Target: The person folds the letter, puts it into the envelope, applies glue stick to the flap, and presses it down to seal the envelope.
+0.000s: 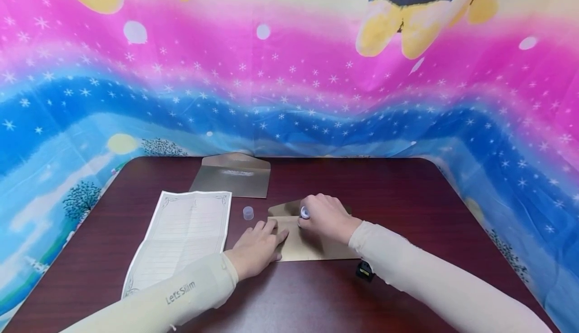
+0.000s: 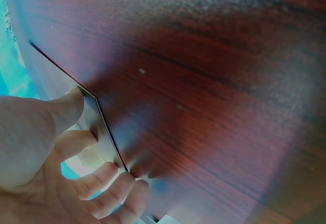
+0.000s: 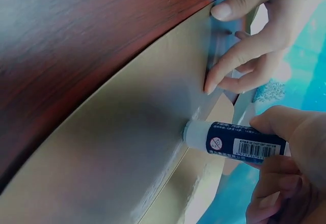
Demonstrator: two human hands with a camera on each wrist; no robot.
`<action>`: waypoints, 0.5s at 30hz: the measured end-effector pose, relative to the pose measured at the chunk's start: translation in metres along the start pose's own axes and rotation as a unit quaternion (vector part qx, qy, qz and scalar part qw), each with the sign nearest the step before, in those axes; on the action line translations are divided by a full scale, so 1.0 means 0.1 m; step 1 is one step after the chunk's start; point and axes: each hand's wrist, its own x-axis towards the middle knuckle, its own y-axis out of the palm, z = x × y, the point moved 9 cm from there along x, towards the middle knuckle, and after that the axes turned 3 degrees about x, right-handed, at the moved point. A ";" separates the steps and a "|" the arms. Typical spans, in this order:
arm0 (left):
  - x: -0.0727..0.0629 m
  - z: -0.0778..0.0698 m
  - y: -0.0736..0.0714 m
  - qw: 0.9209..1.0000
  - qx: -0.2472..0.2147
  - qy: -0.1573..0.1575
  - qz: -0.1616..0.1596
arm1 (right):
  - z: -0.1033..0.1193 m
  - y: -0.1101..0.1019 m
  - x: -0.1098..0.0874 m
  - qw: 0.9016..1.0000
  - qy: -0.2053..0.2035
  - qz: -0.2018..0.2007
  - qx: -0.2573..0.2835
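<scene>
A dark blue and white glue stick is gripped by my right hand, its tip against a gold envelope. Whitish streaks of glue run along the envelope near the fold, and more streaks mark its flap. In the head view, the envelope lies with its flap unfolded away from me. My left hand rests on the envelope's left end, fingers spread; in the left wrist view its thumb lies on the envelope's edge.
A lined sheet with an ornate border lies left, creased. Behind it sits a second gold envelope, flap unfolded, with a whitish patch. A clear cap stands between sheet and hands. The dark red table meets a patterned cloth behind.
</scene>
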 end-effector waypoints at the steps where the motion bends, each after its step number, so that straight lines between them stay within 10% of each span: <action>1: 0.00 0.00 0.00 1.000 -0.001 -0.001 0.001 | -0.02 -0.01 -0.01 1.000 0.003 0.001 0.001; 15: 0.00 0.00 0.01 1.000 -0.010 -0.008 0.012 | -0.40 -0.11 -0.17 0.999 0.028 0.020 0.015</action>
